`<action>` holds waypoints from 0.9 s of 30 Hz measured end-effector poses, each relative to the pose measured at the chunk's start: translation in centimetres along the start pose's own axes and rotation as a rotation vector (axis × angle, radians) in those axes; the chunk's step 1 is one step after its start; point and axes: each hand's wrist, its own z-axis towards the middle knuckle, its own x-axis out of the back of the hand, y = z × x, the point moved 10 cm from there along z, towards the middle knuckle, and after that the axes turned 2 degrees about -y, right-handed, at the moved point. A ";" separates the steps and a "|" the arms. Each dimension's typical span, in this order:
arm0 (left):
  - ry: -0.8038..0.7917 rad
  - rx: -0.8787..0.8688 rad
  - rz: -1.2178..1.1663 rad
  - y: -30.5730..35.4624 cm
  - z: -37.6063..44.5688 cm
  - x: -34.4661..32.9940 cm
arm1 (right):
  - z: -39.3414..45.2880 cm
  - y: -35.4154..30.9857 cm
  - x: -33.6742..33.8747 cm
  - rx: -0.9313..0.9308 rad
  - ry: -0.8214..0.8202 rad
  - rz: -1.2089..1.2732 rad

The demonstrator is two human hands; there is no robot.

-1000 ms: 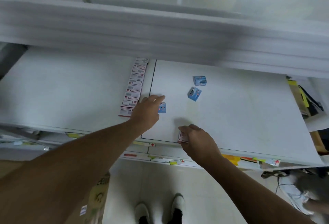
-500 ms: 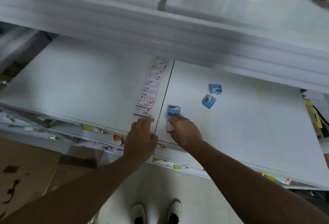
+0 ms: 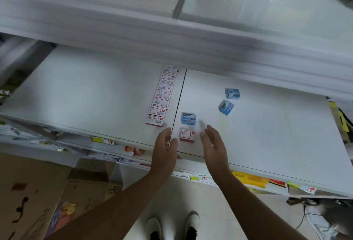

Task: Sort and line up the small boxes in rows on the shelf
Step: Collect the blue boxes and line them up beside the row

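A row of several red-and-white small boxes [image 3: 162,96] runs front to back on the white shelf [image 3: 95,94], just left of the seam. One red-and-white box [image 3: 187,135] lies alone near the front edge, right of the seam, with a blue box [image 3: 188,119] directly behind it. Two more blue boxes [image 3: 232,93] [image 3: 226,107] lie loose further right. My left hand [image 3: 165,148] is open just left of the lone red box. My right hand [image 3: 213,144] is open just right of it. Neither hand holds anything.
An upper shelf [image 3: 172,35] overhangs the back of the working shelf. Price labels [image 3: 103,141] line the front edge. Cardboard cartons [image 3: 57,197] stand on the floor at the lower left, my shoes [image 3: 172,226] below, and cables [image 3: 313,218] at the lower right.
My right hand set the red-and-white box down in front of the blue box and let go. Both hands have drawn back and opened on either side of it.
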 end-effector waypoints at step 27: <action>-0.090 0.355 -0.523 -1.6 9.2 -9.2 | 7.1 1.0 -6.3 -0.129 -0.078 0.326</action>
